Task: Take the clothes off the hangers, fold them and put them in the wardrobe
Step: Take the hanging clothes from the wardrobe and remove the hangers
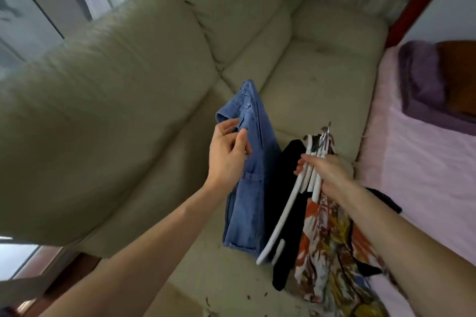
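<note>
On the far left I see a window, then the cream sofa filling most of the view. My left hand pinches the top edge of the jeans between thumb and fingers; the jeans hang down in front of the sofa seat. Just right of them hangs a black garment. My right hand is curled round a bunch of white hangers, their metal hooks pointing away from me. A patterned garment in orange, yellow and white hangs below that hand. At the far right lies a bed with a pink sheet, and purple and orange blankets folded on it.
</note>
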Available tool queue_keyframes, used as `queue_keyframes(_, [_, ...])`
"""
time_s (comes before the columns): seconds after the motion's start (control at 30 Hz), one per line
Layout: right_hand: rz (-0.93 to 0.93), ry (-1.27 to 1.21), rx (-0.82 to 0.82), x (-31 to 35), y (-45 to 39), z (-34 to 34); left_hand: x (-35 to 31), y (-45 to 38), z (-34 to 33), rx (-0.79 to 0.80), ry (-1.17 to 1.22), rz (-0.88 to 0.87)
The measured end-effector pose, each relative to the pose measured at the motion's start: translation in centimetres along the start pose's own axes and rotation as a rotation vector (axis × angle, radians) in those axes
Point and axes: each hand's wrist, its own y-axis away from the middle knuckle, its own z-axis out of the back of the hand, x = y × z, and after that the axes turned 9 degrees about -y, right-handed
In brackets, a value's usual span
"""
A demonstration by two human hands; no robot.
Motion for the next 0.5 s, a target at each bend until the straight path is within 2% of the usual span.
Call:
queue_keyframes(0.1, [0.034,0.024,0.028,3.0,1.4,0.4,-5.7,-1.1,-0.1,-0.153,0.072,-0.156])
queue_keyframes(0.17, [0.047,0.099,0.053,4.2,2.2,1.8,-8.5,-2.1,-0.4,-0.183,0.097,-0.205])
queue_keyframes(0.23, [0.050,0.140,0.060,4.4,2.4,3.5,-9.2,-3.6,-1.4,-0.038,0.020,-0.218])
queue_keyframes(0.27, [0.057,0.141,0.043,4.5,2.4,4.6,-9.2,-3.9,-2.7,0.094,-0.044,-0.213])
queue_keyframes(0.33, [0.074,0.129,0.002,3.9,2.1,6.2,-7.4,-3.7,-5.9,0.310,-0.174,-0.122])
queue_keyframes(0.5, [0.072,0.069,-0.132,0.1,0.5,9.0,4.5,0.9,-13.5,0.638,-0.471,0.190])
